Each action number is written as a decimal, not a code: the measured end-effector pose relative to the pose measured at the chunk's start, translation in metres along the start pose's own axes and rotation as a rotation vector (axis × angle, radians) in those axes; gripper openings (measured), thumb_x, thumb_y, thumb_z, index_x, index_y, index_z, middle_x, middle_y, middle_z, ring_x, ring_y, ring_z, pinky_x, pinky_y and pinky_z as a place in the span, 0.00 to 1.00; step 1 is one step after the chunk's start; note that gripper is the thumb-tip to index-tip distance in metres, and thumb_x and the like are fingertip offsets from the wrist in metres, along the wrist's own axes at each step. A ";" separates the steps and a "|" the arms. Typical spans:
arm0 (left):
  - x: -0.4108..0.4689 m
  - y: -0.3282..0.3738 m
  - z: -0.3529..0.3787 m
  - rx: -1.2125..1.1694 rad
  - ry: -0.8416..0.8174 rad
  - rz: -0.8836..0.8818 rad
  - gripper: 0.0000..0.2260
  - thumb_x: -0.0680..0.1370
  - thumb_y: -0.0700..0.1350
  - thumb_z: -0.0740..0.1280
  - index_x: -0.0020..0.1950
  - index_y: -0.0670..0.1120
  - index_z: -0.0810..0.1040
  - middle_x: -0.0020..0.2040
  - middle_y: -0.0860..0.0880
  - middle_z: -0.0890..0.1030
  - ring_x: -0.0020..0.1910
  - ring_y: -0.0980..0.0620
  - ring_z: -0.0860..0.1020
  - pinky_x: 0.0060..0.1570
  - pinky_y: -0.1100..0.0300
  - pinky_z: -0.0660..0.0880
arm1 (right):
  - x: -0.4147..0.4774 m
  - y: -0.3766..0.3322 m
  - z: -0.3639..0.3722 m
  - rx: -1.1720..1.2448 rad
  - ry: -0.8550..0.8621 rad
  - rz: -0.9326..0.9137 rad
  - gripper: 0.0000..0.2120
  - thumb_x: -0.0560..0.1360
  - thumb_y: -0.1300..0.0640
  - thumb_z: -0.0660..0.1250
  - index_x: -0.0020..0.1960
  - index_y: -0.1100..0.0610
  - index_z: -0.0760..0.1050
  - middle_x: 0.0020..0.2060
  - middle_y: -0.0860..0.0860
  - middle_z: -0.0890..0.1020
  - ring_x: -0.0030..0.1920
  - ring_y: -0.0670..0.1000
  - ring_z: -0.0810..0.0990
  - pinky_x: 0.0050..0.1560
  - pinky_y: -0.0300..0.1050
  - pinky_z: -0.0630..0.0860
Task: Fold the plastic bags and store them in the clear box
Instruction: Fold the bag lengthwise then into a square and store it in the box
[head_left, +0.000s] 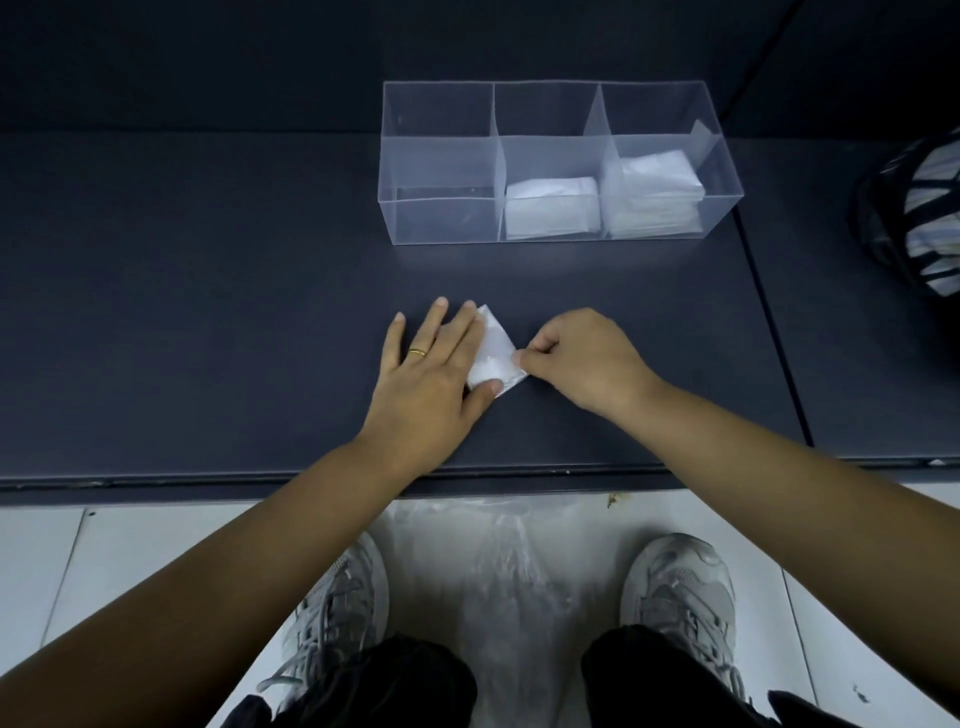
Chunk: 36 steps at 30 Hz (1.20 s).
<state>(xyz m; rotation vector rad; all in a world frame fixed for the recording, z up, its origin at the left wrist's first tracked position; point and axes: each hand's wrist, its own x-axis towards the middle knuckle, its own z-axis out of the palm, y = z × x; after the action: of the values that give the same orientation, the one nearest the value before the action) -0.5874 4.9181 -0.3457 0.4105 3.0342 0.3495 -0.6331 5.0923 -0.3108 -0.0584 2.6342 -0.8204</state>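
A small folded white plastic bag (493, 351) lies on the dark table between my hands. My left hand (436, 369) rests flat on its left side, fingers spread, thumb pressing its lower corner. My right hand (576, 358) pinches the bag's right corner between thumb and fingers. Behind them stands the clear box (441, 208) with three compartments. The left compartment has nothing in it. Folded white bags (550, 208) fill the middle one, and a taller stack of folded bags (654, 192) sits in the right one.
A dark mesh basket (914, 218) with striped contents stands at the right edge. Unfolded clear plastic bags (493, 571) lie on the white floor between my shoes, below the table's front edge (208, 478).
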 end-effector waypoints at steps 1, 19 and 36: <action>0.000 -0.005 0.003 0.033 -0.035 -0.025 0.33 0.78 0.64 0.46 0.79 0.48 0.48 0.79 0.53 0.49 0.78 0.51 0.42 0.74 0.47 0.36 | -0.001 0.000 0.001 -0.007 0.020 0.001 0.10 0.74 0.53 0.68 0.39 0.59 0.81 0.36 0.54 0.83 0.39 0.52 0.81 0.41 0.48 0.78; -0.013 0.019 0.009 -0.073 -0.047 -0.346 0.45 0.71 0.71 0.42 0.78 0.43 0.40 0.79 0.48 0.41 0.77 0.51 0.37 0.73 0.47 0.33 | -0.016 -0.024 0.030 0.335 0.165 0.007 0.13 0.70 0.62 0.71 0.50 0.54 0.68 0.39 0.45 0.76 0.42 0.47 0.77 0.44 0.42 0.76; 0.015 0.015 -0.063 -0.925 -0.121 -0.091 0.09 0.73 0.46 0.74 0.34 0.49 0.78 0.27 0.58 0.74 0.27 0.62 0.69 0.29 0.72 0.64 | -0.033 0.001 -0.063 0.522 -0.105 -0.210 0.10 0.71 0.59 0.73 0.52 0.55 0.80 0.41 0.51 0.81 0.42 0.47 0.78 0.50 0.40 0.77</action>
<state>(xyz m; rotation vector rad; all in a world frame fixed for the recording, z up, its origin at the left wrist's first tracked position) -0.6034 4.9228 -0.2817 0.1980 2.3915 1.5257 -0.6261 5.1319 -0.2526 -0.2326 2.2623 -1.5047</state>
